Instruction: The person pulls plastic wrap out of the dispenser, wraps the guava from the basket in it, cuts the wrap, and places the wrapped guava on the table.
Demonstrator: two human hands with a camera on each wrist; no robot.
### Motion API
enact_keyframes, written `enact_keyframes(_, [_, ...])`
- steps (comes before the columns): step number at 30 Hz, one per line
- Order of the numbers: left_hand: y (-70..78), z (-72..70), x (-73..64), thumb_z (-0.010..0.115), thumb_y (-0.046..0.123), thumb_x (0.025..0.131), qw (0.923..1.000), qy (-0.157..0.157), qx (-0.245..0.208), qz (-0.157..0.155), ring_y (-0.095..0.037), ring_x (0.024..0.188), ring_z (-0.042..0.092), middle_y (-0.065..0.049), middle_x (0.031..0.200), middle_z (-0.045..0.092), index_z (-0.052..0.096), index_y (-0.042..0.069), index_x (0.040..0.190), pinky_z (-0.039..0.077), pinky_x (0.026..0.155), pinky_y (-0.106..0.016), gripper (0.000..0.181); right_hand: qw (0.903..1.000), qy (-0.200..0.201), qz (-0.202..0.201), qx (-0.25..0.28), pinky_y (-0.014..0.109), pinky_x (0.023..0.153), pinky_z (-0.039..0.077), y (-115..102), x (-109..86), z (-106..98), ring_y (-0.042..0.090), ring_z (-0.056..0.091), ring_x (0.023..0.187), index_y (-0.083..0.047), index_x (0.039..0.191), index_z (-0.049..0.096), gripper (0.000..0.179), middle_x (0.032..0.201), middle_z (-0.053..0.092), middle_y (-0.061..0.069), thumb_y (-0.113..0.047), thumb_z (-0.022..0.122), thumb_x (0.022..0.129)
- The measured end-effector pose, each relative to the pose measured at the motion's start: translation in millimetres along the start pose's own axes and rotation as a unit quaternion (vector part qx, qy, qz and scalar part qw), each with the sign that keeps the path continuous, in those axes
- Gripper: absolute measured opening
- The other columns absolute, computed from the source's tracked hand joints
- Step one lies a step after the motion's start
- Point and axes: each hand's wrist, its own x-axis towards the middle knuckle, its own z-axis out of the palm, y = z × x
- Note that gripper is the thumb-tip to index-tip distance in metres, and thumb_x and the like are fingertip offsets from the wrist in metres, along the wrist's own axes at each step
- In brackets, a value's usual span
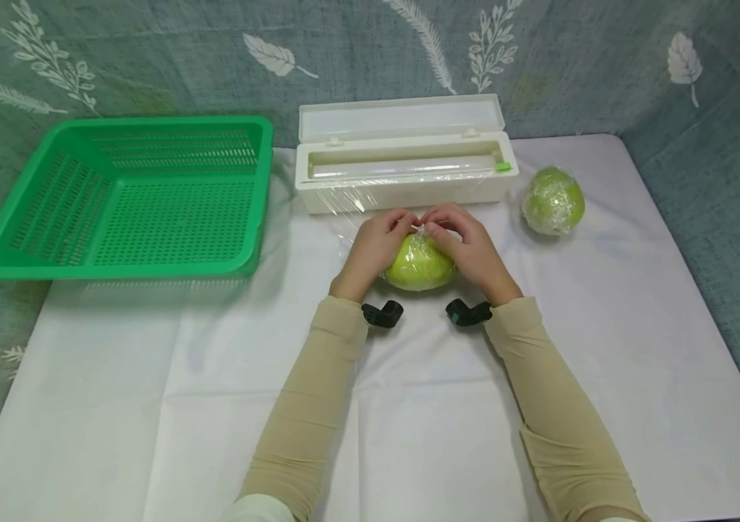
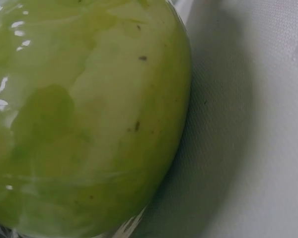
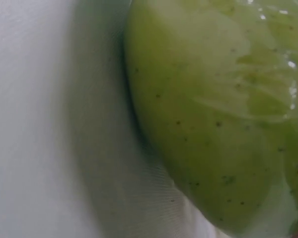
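Note:
A round yellow-green fruit (image 1: 420, 265) sits on the white cloth, covered in clear plastic wrap (image 1: 423, 243). My left hand (image 1: 376, 246) and right hand (image 1: 470, 250) meet over its top, thumbs and fingers pinching the gathered wrap there. Both wrist views are filled by the fruit's shiny, dark-specked side, seen in the left wrist view as fruit (image 2: 104, 109) and in the right wrist view as fruit (image 3: 213, 109). Just behind the hands stands a white wrap dispenser (image 1: 409, 194), lid raised, a roll (image 1: 402, 168) inside and loose film hanging over its front.
A second wrapped green fruit (image 1: 554, 201) rests to the right of the dispenser. On the left stands a green plastic basket (image 1: 248, 239) with perforated walls. A patterned grey-green curtain (image 1: 356, 51) rises behind the table (image 1: 435, 435).

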Motion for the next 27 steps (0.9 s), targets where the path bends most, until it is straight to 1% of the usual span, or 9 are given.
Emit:
enact_keyframes(3, [-0.3, -0.1, -0.2, 0.041, 0.036, 0.093, 1.0, 0.003, 0.007, 0.006, -0.008, 0.101, 0.053, 0.009, 0.1, 0.063, 0.064, 0.024, 0.103, 0.039, 0.088, -0.029, 0.028, 0.9996, -0.023, 0.013, 0.014, 0.038, 0.095, 0.033, 4.4, 1.7, 0.8, 0.018, 0.045, 0.109, 0.002, 0.097, 0.058, 0.017, 0.112, 0.051, 0.013, -0.012, 0.053, 0.089])
enact_keyframes(5, [-0.4, 0.1, -0.1, 0.041, 0.036, 0.093, 0.9999, 0.008, 0.01, 0.011, -0.008, 0.102, 0.053, 0.009, 0.102, 0.062, 0.064, 0.024, 0.104, 0.038, 0.089, -0.028, 0.028, 0.9992, -0.03, 0.02, 0.019, 0.037, 0.095, 0.034, 10.4, 3.5, 2.1, 0.018, 0.044, 0.109, 0.0, 0.096, 0.058, 0.016, 0.112, 0.051, 0.01, -0.014, 0.054, 0.089])
enact_keyframes(7, [-0.7, 0.4, 0.0, 0.041, 0.036, 0.093, 0.9998, 0.009, 0.008, 0.014, -0.008, 0.102, 0.052, 0.01, 0.103, 0.061, 0.064, 0.024, 0.103, 0.038, 0.089, -0.028, 0.027, 0.9991, -0.026, 0.028, 0.015, 0.035, 0.094, 0.035, 19.4, 5.9, 3.7, 0.016, 0.045, 0.109, -0.003, 0.094, 0.058, 0.015, 0.112, 0.051, 0.006, -0.016, 0.055, 0.089])
enact_keyframes(11, [-2.1, 1.4, 0.1, 0.042, 0.036, 0.093, 0.9998, 0.005, 0.006, 0.019, -0.007, 0.1, 0.053, 0.01, 0.102, 0.061, 0.064, 0.025, 0.102, 0.038, 0.088, -0.027, 0.026, 0.9981, -0.006, 0.061, 0.0, 0.03, 0.091, 0.036, 36.8, 9.8, 6.4, 0.011, 0.046, 0.104, -0.01, 0.092, 0.058, 0.017, 0.106, 0.052, -0.002, -0.027, 0.056, 0.088])
enact_keyframes(13, [-3.0, 1.8, 0.0, 0.043, 0.038, 0.092, 0.9997, 0.003, 0.006, 0.024, -0.006, 0.099, 0.053, 0.01, 0.101, 0.062, 0.064, 0.025, 0.101, 0.039, 0.087, -0.027, 0.026, 0.9967, 0.004, 0.08, -0.009, 0.029, 0.089, 0.037, 39.7, 10.2, 6.8, 0.009, 0.047, 0.101, -0.012, 0.093, 0.058, 0.019, 0.103, 0.053, -0.003, -0.031, 0.055, 0.088])
enact_keyframes(19, [-5.8, 1.8, 0.0, 0.044, 0.043, 0.091, 0.9989, -0.001, 0.01, 0.045, -0.007, 0.099, 0.054, 0.01, 0.1, 0.062, 0.065, 0.024, 0.103, 0.039, 0.087, -0.027, 0.031, 0.9914, 0.029, 0.126, -0.017, 0.032, 0.084, 0.038, 41.4, 11.2, 5.3, 0.012, 0.049, 0.094, -0.012, 0.093, 0.06, 0.021, 0.096, 0.057, 0.0, -0.032, 0.056, 0.088])
enact_keyframes(22, [-7.0, 1.4, 0.4, 0.043, 0.042, 0.092, 0.9981, 0.0, 0.012, 0.06, -0.007, 0.098, 0.054, 0.009, 0.1, 0.063, 0.064, 0.022, 0.105, 0.039, 0.087, -0.027, 0.031, 0.9876, 0.037, 0.152, -0.017, 0.031, 0.08, 0.038, 38.3, 12.3, 5.1, 0.013, 0.049, 0.088, -0.011, 0.093, 0.062, 0.023, 0.092, 0.057, 0.002, -0.032, 0.057, 0.087])
enact_keyframes(23, [-7.4, 1.1, 0.5, 0.043, 0.042, 0.092, 0.9978, 0.0, 0.013, 0.064, -0.007, 0.098, 0.054, 0.009, 0.1, 0.063, 0.064, 0.022, 0.105, 0.039, 0.087, -0.027, 0.031, 0.9862, 0.04, 0.16, -0.018, 0.031, 0.079, 0.038, 31.9, 12.2, 5.3, 0.014, 0.049, 0.088, -0.009, 0.093, 0.062, 0.023, 0.092, 0.058, 0.004, -0.03, 0.057, 0.087])
enact_keyframes(27, [-8.3, 0.5, 1.2, 0.043, 0.044, 0.091, 0.9971, -0.004, 0.009, 0.076, -0.007, 0.097, 0.054, 0.01, 0.1, 0.063, 0.065, 0.023, 0.104, 0.039, 0.086, -0.025, 0.033, 0.9796, 0.043, 0.195, -0.019, 0.029, 0.078, 0.038, 28.8, 15.0, 5.9, 0.014, 0.05, 0.087, -0.008, 0.091, 0.062, 0.022, 0.092, 0.059, 0.004, -0.029, 0.057, 0.086])
